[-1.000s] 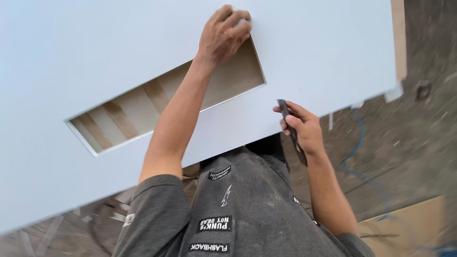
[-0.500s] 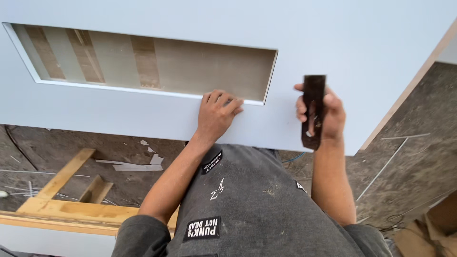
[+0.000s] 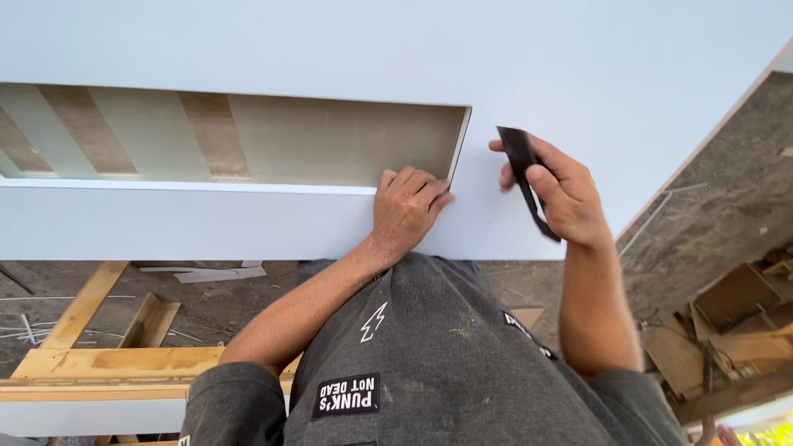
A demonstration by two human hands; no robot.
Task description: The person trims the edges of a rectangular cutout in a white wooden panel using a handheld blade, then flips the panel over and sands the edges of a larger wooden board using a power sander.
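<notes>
A large white panel (image 3: 413,49) lies in front of me with a long rectangular cutout (image 3: 248,136) that shows brown and pale strips underneath. My left hand (image 3: 406,208) rests flat on the panel's near strip, fingertips at the cutout's lower right corner. My right hand (image 3: 562,194) hovers just right of the cutout and grips a thin dark flat tool (image 3: 525,169), held at a tilt above the white surface.
Wooden beams (image 3: 107,359) lie on the dirty floor at lower left, under the panel's near edge. Cardboard and wood scraps (image 3: 727,330) are piled at lower right. My grey shirt with patches fills the bottom centre.
The view has shifted and the cutout sits lower. My left hand slid right along the cutout's lower edge to its corner. My right hand tilted the dark tool and brought it closer to the cutout.
</notes>
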